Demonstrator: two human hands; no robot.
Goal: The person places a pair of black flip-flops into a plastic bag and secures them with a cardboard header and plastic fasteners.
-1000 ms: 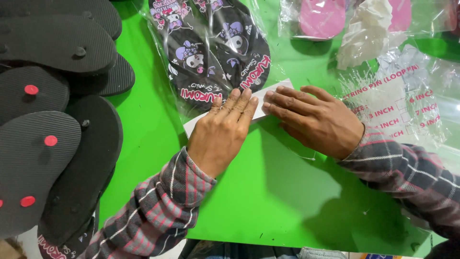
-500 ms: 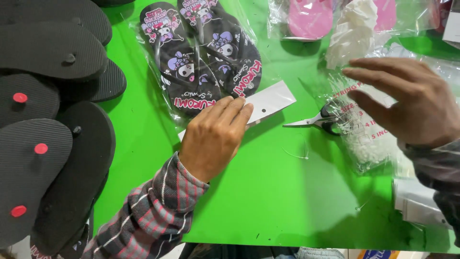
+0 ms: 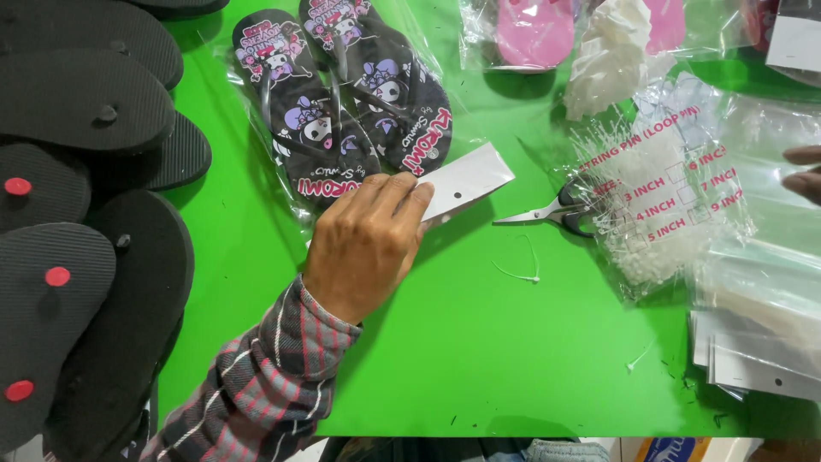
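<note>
On the green table (image 3: 479,342), near its far edge, lies one clear bag (image 3: 342,94) with two black flip-flops inside, printed with pink and white cartoon pictures. One white card (image 3: 462,181) with a small hole sits at the bag's near end. The left hand (image 3: 363,244) lies flat on the card, fingers stretched out and pressing down, not gripping. Only two fingertips of the right hand (image 3: 804,171) peek in at the right edge; I cannot tell if it holds anything.

Just right of the card lies one pair of scissors (image 3: 556,210). Beside it is one clear bag of thin white plastic pins (image 3: 658,197) with red print. One loose pin (image 3: 522,272) lies close to the scissors. A stack of white cards (image 3: 753,364) waits at the near right corner. Plain black soles (image 3: 85,214) with red dots pile along the left edge.
</note>
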